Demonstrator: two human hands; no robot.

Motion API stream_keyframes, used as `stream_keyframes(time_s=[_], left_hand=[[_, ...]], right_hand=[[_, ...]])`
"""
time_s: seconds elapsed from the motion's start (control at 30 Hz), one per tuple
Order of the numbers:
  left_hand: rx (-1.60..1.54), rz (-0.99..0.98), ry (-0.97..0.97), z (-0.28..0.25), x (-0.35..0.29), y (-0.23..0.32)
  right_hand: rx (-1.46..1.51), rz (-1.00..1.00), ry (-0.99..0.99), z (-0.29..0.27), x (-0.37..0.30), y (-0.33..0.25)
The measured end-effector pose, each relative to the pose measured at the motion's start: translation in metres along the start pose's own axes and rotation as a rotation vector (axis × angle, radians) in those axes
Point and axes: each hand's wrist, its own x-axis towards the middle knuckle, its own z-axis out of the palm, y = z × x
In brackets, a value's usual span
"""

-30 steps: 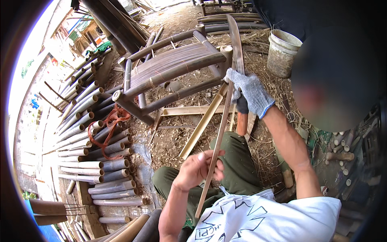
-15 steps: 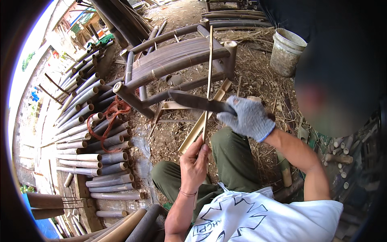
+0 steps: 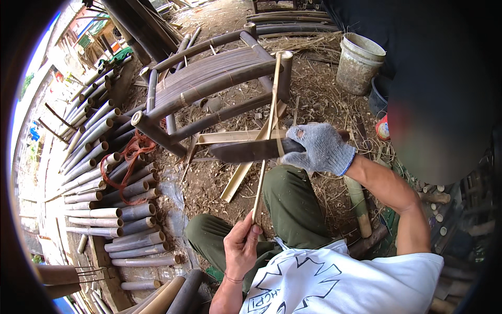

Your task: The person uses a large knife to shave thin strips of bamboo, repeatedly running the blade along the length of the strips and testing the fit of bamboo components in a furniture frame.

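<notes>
At the far left, bamboo poles (image 3: 94,213) are stacked, with red-orange twine (image 3: 137,146) draped over them. To the right, a slatted bamboo frame (image 3: 209,76) is stood on the littered ground; its rails and slats are seen fitted. In front of it, a split bamboo length (image 3: 239,179) is laid slantwise on the ground.

The long, thin bamboo strip (image 3: 260,191) is held above the ground, in front of the seated person's knees. Its lower part is pinched between thumb and fingers by the grip of the left hand (image 3: 241,245); its upper end is seen against the frame's right corner post, but contact cannot be confirmed. The broad-bladed knife (image 3: 240,152) is set crosswise at the strip, its handle closed in the grip of the gloved right hand (image 3: 321,149). A narrow pale sliver (image 3: 280,147) is seen across the blade beside the glove; whether it is attached to the strip cannot be told.

The strip is already separated from any pole. Blade work is judged to be under way and unfinished; the amount left cannot be determined. Farther right, a dirty white bucket (image 3: 361,65) is stood upright.
</notes>
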Motion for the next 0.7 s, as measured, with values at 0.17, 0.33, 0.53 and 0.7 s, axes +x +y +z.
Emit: stream_keyframes(time_s=[0.17, 0.33, 0.53, 0.7], left_hand=[[0.182, 0.026, -0.043, -0.003, -0.026, -0.002], [-0.249, -0.271, -0.047, -0.01, -0.027, 0.011], [-0.498, -0.184, -0.07, 0.022, 0.069, 0.05], [-0.419, -0.132, -0.036, 0.029, 0.066, 0.053]], right_hand=[[-0.062, 0.449, 0.158, -0.023, 0.021, 0.075], [0.079, 0.747, 0.137, -0.058, 0.029, 0.099], [0.131, 0.172, -0.099, -0.018, 0.0, -0.054], [0.081, 0.16, -0.117, -0.007, 0.003, -0.058]])
